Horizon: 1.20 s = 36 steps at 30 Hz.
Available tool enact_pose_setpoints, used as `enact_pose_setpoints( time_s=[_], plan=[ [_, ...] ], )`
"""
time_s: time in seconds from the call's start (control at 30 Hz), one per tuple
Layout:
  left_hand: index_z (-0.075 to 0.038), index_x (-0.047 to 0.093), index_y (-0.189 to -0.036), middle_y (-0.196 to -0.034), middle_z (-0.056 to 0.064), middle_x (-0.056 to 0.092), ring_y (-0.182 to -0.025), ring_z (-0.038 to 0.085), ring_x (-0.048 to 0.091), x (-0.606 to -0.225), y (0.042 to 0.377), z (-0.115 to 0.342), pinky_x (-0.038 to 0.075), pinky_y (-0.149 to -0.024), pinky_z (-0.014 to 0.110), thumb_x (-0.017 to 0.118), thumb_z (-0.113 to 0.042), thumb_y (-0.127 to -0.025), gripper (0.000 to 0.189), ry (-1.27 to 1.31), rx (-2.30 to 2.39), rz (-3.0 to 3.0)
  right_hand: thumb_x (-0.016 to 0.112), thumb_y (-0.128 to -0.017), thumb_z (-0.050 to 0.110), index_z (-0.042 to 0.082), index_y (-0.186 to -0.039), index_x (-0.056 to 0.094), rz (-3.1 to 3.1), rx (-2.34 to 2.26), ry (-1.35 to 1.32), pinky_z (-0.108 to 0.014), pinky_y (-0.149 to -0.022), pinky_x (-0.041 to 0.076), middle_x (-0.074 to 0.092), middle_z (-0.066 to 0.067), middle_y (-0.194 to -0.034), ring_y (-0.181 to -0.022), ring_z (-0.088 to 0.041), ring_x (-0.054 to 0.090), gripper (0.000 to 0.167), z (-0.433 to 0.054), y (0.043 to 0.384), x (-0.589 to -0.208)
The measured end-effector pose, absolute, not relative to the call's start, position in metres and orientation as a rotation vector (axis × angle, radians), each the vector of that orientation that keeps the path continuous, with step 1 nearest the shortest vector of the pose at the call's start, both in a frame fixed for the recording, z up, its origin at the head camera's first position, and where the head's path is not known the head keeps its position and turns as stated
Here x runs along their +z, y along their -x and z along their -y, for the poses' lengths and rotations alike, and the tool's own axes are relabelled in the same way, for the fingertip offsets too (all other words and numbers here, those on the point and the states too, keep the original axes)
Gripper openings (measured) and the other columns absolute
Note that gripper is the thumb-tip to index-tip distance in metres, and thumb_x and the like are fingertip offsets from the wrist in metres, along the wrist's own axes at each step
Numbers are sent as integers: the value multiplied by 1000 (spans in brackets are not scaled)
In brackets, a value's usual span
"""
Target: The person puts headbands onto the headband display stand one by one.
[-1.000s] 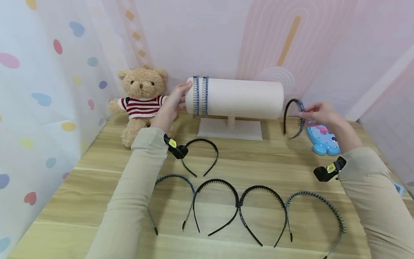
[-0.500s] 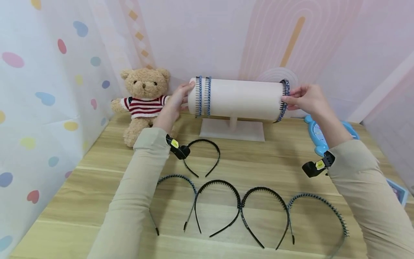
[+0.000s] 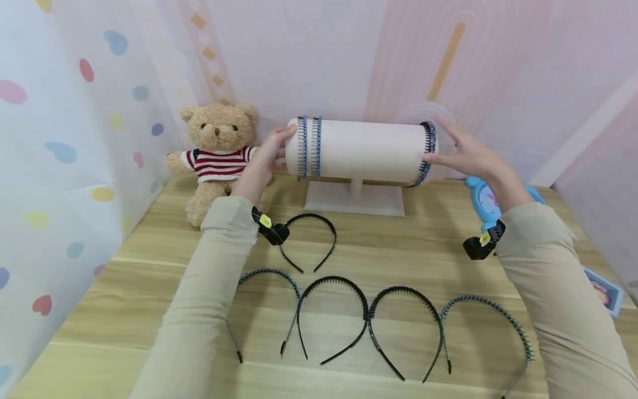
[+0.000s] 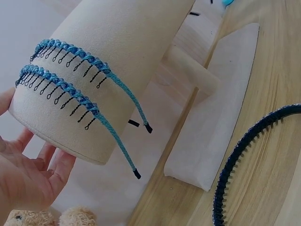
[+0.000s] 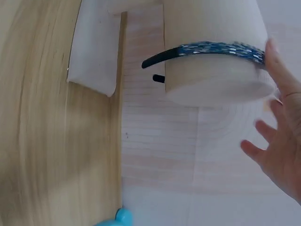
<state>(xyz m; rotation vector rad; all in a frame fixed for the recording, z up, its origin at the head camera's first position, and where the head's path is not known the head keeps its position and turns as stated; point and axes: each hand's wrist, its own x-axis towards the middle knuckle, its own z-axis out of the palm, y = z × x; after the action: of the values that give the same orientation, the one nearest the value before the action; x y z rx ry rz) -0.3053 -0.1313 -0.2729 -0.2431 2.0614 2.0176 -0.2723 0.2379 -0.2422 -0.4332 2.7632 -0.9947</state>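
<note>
A white roll-shaped headband stand (image 3: pixel 369 152) stands at the back of the table. Two blue toothed headbands (image 4: pixel 66 94) sit side by side near its left end. My left hand (image 3: pixel 264 160) holds that end, thumb on the side and fingers against the end face. Around the right end lies a blue sparkly headband (image 5: pixel 216 48), its dark tips poking past the roll in the right wrist view. My right hand (image 3: pixel 471 155) is beside it with fingers spread, the thumb right at the band and the other fingers off the roll.
A row of headbands (image 3: pixel 333 279) lies along the table front, with one black headband (image 3: pixel 335 233) behind them. A teddy bear (image 3: pixel 217 138) sits at left. A blue clock-like toy (image 3: pixel 480 199) and a small blue frame (image 3: pixel 605 291) are at right.
My right hand has brought the blue sparkly headband from the right onto the roll's right end, slid it slightly left, and spread its fingers off it. My left hand has stayed at the left end.
</note>
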Motion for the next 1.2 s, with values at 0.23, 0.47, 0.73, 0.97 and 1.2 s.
enact_pose_setpoints(
  time_s=[0.23, 0.47, 0.73, 0.97, 1.2],
  plan=[
    [-25, 24, -142, -137, 2, 39, -122, 18, 40, -274, 304, 133, 31, -98, 35, 42, -48, -92, 58, 229, 2023, -2061, 65, -82, 39, 20, -148, 8, -2806, -842, 520, -63, -106, 10, 2, -12, -155, -140, -40, 2, 90, -226, 277, -236],
    [-25, 25, -142, -132, 0, 41, -119, 16, 41, -272, 301, 138, 32, -95, 34, 43, -49, -92, 58, 234, 2038, -2070, 66, -79, 48, 9, -146, 18, -2947, -571, 666, -59, -108, 12, 14, -17, -152, -139, -39, 8, 92, -205, 284, -228],
    [-26, 26, -141, -132, -1, 42, -116, 15, 42, -272, 302, 141, 32, -91, 31, 42, -50, -92, 58, 239, 2025, -2088, 66, -77, 52, 7, -143, 25, -3002, -435, 728, -56, -109, 13, 26, -19, -148, -138, -40, 14, 90, -178, 290, -223],
    [-25, 25, -141, -132, 0, 41, -117, 16, 41, -273, 299, 141, 31, -93, 33, 43, -50, -91, 59, 238, 2043, -2079, 68, -76, 50, 9, -142, 28, -2981, -445, 753, -54, -110, 11, 30, -18, -147, -138, -37, 17, 87, -143, 296, -224],
    [-22, 26, -141, -139, 5, 37, -123, 21, 40, -275, 295, 135, 32, -96, 34, 44, -49, -91, 59, 215, 2066, -2075, 69, -74, 51, 6, -138, 31, -2986, -397, 842, -52, -111, 13, 33, -16, -146, -136, -37, 24, 87, -114, 300, -227]
  ],
)
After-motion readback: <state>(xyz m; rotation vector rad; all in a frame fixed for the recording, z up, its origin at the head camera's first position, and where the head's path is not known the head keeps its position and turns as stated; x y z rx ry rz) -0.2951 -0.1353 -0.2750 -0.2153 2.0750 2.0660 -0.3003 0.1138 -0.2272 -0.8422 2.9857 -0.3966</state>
